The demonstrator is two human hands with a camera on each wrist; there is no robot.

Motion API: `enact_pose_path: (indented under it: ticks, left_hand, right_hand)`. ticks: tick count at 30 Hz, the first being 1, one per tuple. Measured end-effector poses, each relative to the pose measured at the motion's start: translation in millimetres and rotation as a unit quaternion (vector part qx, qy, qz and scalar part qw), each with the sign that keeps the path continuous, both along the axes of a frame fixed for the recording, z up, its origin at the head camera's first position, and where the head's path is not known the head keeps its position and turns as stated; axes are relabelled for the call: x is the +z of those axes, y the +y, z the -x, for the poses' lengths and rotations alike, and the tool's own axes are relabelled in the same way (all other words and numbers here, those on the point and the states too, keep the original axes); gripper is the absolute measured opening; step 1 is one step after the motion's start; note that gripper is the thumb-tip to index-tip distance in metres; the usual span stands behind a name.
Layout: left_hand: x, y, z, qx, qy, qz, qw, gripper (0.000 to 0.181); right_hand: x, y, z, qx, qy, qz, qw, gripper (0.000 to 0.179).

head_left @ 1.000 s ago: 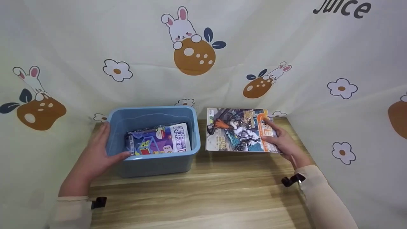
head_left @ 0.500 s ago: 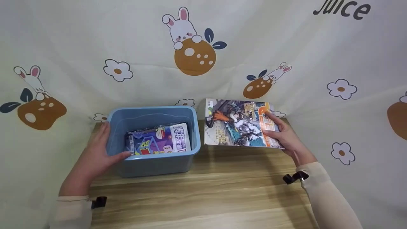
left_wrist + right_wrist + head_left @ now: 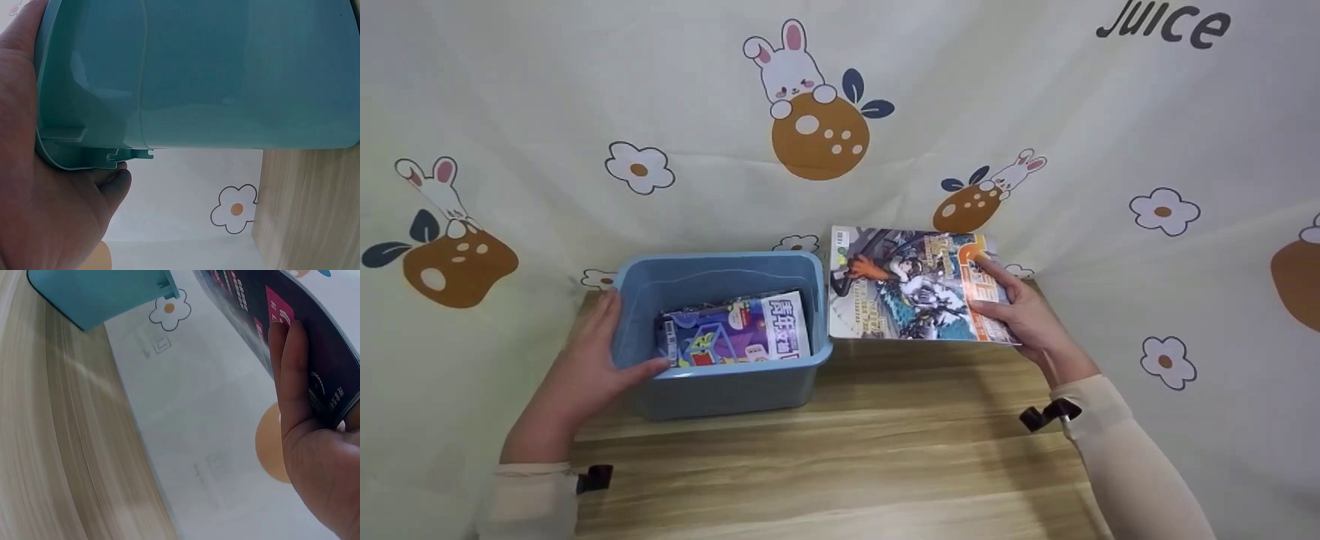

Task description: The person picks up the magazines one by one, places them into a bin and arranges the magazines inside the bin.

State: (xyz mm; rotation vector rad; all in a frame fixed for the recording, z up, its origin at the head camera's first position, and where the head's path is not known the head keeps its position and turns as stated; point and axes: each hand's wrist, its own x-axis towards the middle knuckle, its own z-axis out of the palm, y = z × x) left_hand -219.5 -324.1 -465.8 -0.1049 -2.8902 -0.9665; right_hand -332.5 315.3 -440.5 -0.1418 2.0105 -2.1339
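On the left of the table stands a blue plastic storage bin [image 3: 727,396]. My left hand [image 3: 585,367] grips its front left corner, the thumb over the front rim and the fingers along the side. Inside the bin lies a magazine with a purple and white cover [image 3: 735,330]. To the right, my right hand [image 3: 1031,322] holds another magazine [image 3: 900,289] by its right edge, raised over the table. Thumb and a finger show on its colourful front; in the right wrist view other fingers press the dark back cover [image 3: 247,304]. Its left edge is right at the bin's right rim.
A wood-grain table [image 3: 810,480] lies under everything. Behind it and at both sides hangs a pale cloth [image 3: 697,75] printed with rabbits, oranges and flowers. Each sleeve carries a small black mount, such as the right one [image 3: 1050,414].
My right hand has lifted the magazine from lower over the table and brought it left, up to the bin's rim. The left hand and the bin have stayed put.
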Motion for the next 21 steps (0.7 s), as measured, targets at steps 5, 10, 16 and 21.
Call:
enact_pose_path:
  ticks: [5,10,16,21]
  left_hand:
    - [-0.3,-0.7,0.0,0.0,0.0,-0.001,1.0,0.138]
    - [0.3,-0.7,-0.5,-0.001,0.001,0.004,1.0,0.137]
    - [-0.6,-2.4,-1.1,-0.003,-0.001,-0.007,1.0,0.137]
    - [-1.5,-2.7,-0.6,-0.004,0.001,-0.007,1.0,0.137]
  right_hand:
    - [5.6,-11,0.2,0.002,-0.005,-0.009,0.9999,0.09]
    - [9.1,-24,0.8,-0.001,-0.005,-0.014,0.9999,0.09]
    - [9.4,-42,0.7,0.011,0.021,0.003,0.9997,0.088]
    - [9.9,-56,0.3,0.009,0.029,0.002,0.9995,0.09]
